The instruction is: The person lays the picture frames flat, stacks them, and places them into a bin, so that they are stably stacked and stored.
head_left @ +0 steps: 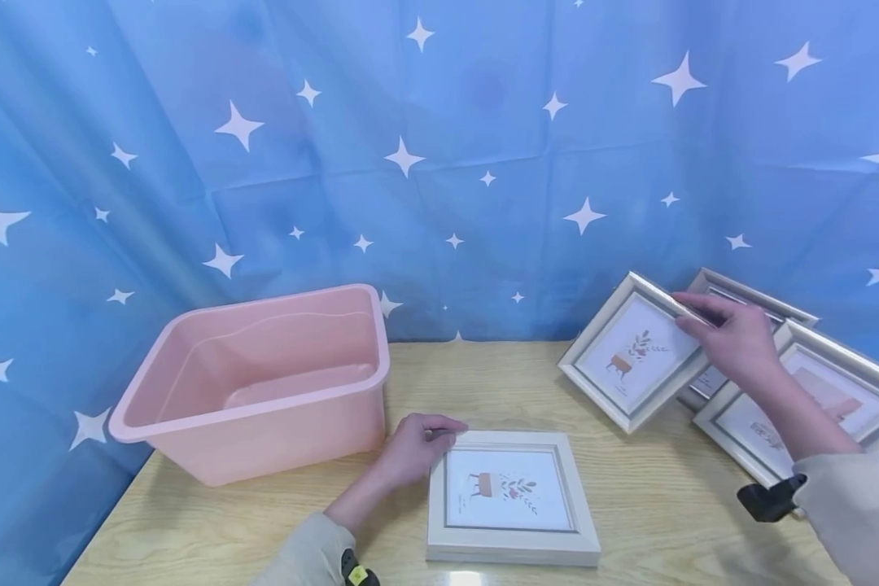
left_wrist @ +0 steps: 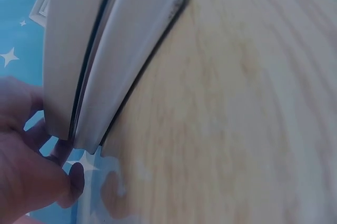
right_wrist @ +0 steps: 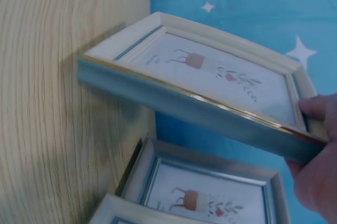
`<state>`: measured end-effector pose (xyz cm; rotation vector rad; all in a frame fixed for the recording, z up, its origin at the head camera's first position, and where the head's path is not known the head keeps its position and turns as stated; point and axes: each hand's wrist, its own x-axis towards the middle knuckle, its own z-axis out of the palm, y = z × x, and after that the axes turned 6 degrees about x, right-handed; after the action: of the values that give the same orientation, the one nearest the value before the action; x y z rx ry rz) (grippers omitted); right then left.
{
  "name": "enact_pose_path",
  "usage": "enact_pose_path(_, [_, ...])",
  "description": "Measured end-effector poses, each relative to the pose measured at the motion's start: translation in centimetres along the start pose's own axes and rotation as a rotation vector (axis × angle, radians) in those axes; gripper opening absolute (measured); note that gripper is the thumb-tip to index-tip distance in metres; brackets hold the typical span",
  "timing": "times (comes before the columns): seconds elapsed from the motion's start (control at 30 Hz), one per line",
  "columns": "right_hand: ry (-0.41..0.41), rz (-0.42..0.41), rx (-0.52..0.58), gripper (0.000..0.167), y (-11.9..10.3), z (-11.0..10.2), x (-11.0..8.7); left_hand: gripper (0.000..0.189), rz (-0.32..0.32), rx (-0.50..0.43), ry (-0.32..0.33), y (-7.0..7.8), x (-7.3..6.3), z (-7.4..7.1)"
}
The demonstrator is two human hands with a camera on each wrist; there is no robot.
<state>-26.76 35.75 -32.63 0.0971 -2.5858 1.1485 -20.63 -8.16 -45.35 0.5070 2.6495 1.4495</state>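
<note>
My right hand (head_left: 740,338) grips a picture frame (head_left: 633,350) by its upper right edge, thumb and fingers on opposite faces. The frame is tilted, with its print of a brown pot and flowers facing out; the right wrist view shows its side edge (right_wrist: 200,105). My left hand (head_left: 413,452) holds the far left corner of a pale picture frame (head_left: 513,537) lying face up on the table. In the left wrist view this upper frame (left_wrist: 68,66) rests on a second frame (left_wrist: 124,66), their edges nearly lined up. Thumb and fingers sit around that corner.
A pink plastic tub (head_left: 264,439) stands at the left of the wooden table (head_left: 476,374). At the right, a silvery frame (head_left: 758,301) and a white frame (head_left: 850,362) lean behind my right arm. A blue curtain (head_left: 483,244) with white stars hangs at the back.
</note>
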Motion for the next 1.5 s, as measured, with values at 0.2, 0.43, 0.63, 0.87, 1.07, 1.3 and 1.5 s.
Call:
enact_pose_path(0.2, [0.041, 0.070, 0.131, 0.056, -0.6, -0.1, -1.0, 0.024, 0.004, 0.010, 0.004, 0.3, -0.2, -0.1])
enact_pose_path(0.43, [0.026, 0.113, 0.291, 0.055, -1.5, -0.5, -2.4, 0.030, 0.047, 0.009, -0.004, 1.7, -0.2, -0.2])
enact_pose_path(0.63, [0.018, 0.093, 0.393, 0.052, -2.5, 0.0, -3.8, 0.034, 0.093, -0.007, 0.010, 3.6, -0.2, -0.7])
enact_pose_path(0.87, [-0.006, 0.094, 0.622, 0.047, -4.6, 1.3, -5.4, 0.044, 0.268, 0.044, 0.080, 7.0, 0.4, -1.7])
enact_pose_path(1.07, [-0.092, 0.070, 0.617, 0.044, -5.3, 2.5, -6.4, 0.050, 0.431, 0.089, 0.126, 9.7, 1.6, -1.8])
enact_pose_path(1.3, [-0.192, -0.007, 0.756, 0.037, -5.5, 4.4, -7.3, 0.061, 0.505, 0.086, 0.108, 11.0, 2.4, -1.4])
enact_pose_path(1.5, [-0.227, -0.067, 0.780, 0.039, -6.1, 5.9, -9.0, 0.065, 0.489, -0.005, -0.041, 11.4, 2.0, -1.1])
